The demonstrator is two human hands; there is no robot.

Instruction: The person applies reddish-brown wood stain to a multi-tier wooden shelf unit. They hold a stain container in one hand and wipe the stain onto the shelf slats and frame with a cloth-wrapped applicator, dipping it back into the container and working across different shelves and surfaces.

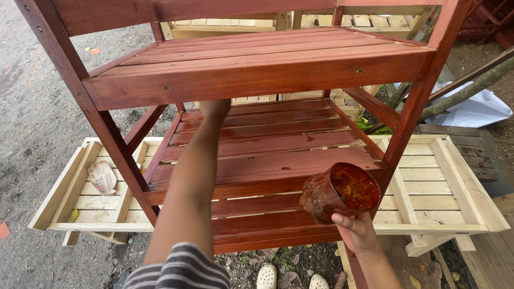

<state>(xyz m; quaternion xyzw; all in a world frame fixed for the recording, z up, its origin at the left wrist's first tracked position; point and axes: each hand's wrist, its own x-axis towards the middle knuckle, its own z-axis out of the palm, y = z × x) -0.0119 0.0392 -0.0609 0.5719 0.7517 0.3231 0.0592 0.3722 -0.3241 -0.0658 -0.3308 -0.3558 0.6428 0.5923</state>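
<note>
We see a small round cup stained dark red-brown [339, 191], its mouth tipped toward the camera and its inside glossy with reddish stain, gripped from below by the right hand [355, 231], whose fingers are closed around its base. It sits in the air just in front of the lower slatted shelf [267, 144] of a red-brown stained wooden shelving rack [257, 75]. The left hand [215, 107] reaches forward under the upper shelf, at the back of the lower shelf; the upper board hides its fingers, so we cannot tell whether they are spread or closed on anything. A striped grey-and-white sleeve [179, 269] covers the upper left arm. Beneath and behind the rack lies a pale unfinished wooden slatted frame [433, 187], with a crumpled scrap of printed paper [101, 177] resting on its left part. Two light-coloured clogs [292, 278] show on the ground below, and a white sheet [471, 109] lies at the right.
</note>
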